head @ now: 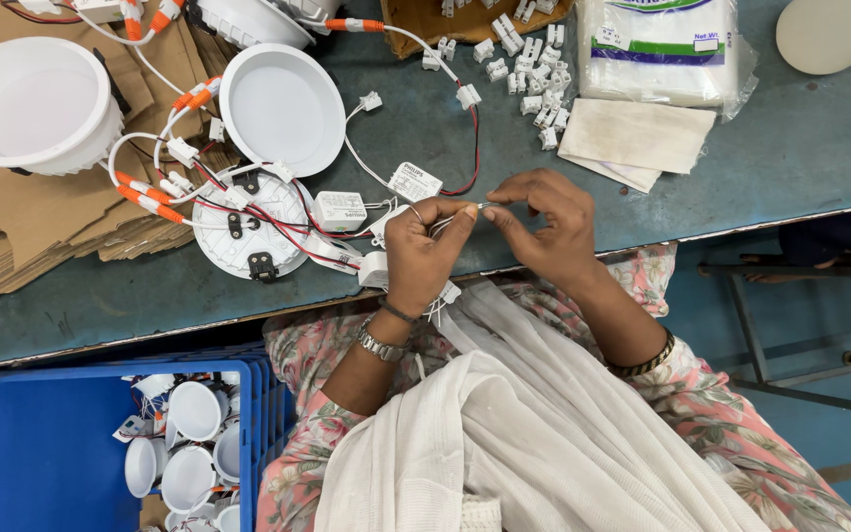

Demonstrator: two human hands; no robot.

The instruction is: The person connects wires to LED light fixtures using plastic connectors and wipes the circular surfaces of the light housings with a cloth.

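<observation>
White shawl (534, 443), teal worktable (800, 148), blue crate (41, 443), cardboard sheets (22, 217)

We saw a blue-green desk (800, 148) carrying flattened brown cardboard (22, 212) at one end, with white round lamp housings (283, 106) and small white driver boxes (339, 211) on red and white wires. Loose white connectors (534, 84), a folded cloth (637, 138) and a plastic packet (657, 44) lay farther along it.

Lamp assembly workshop: blue-green workbench (790, 158), white downlight housings (283, 106), loose connectors (534, 69), wired drivers (339, 210), parts crate (41, 443).
</observation>
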